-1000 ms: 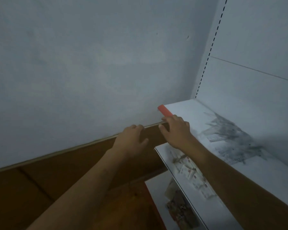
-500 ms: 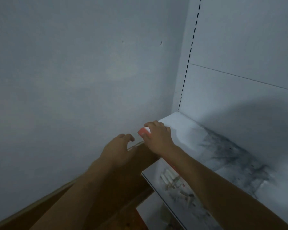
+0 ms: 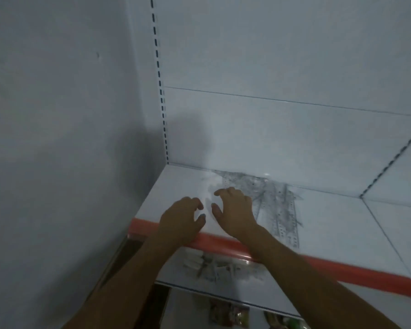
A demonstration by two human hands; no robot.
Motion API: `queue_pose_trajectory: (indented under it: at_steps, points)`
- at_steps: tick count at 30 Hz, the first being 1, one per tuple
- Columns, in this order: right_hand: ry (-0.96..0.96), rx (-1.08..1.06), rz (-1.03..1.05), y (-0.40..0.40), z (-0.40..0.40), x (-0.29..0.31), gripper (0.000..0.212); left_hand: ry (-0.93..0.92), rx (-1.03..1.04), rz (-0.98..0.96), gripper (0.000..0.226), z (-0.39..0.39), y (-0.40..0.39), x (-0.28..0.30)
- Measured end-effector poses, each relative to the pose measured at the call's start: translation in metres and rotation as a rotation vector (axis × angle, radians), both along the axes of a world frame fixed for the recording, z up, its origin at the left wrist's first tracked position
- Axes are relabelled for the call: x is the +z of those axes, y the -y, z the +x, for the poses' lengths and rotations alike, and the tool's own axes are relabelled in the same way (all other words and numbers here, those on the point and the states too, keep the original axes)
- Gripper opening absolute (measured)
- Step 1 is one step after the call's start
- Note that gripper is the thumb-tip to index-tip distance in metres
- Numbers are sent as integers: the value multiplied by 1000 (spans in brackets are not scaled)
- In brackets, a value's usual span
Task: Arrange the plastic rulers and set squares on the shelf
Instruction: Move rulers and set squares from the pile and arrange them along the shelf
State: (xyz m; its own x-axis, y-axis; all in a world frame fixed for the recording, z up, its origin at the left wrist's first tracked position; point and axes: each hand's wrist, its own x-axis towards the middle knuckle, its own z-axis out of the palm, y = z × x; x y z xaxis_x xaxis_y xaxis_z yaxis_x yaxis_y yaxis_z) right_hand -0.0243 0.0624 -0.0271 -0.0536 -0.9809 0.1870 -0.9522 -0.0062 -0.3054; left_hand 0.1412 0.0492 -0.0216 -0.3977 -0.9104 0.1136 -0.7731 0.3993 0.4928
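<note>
Both hands hover half-curled, holding nothing: left hand (image 3: 179,218), right hand (image 3: 234,211) over the shelf (image 3: 180,184). Clear rulers and set squares (image 3: 274,205) lie in a loose pile just right of the right hand. Suggest sliding them flat and squaring edges, not pinching single sheets.

Grey wall (image 3: 57,115) at left; blurred packets (image 3: 228,314) on lower tier; brown floor (image 3: 121,260) below.

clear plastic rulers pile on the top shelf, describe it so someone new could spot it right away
Find the white top shelf with the orange front strip. The clear plastic rulers and set squares lie flat on it, from the back panel toward the front, just right of the right hand. They alone show as a grey, see-through tangle with dotted markings on bare white.
</note>
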Motion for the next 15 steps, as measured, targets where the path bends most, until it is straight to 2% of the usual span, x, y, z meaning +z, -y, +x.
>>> queue_pose_trajectory:
  at_steps: [4,7,12,15]
  points:
    - [15,-238,-17,-42,-32,-14,39,-75,-132,7,29,-34,-6,-12]
    - [7,-392,-15,-69,-59,-20,39,-16,-168,-22,38,-61,-13,-20]
    - [5,-579,16,-92,-97,-24,47,137,-101,-6,58,-91,-16,-29]
    - [28,-615,24,-87,-114,-26,54,196,-36,-16,58,-105,-13,-34]
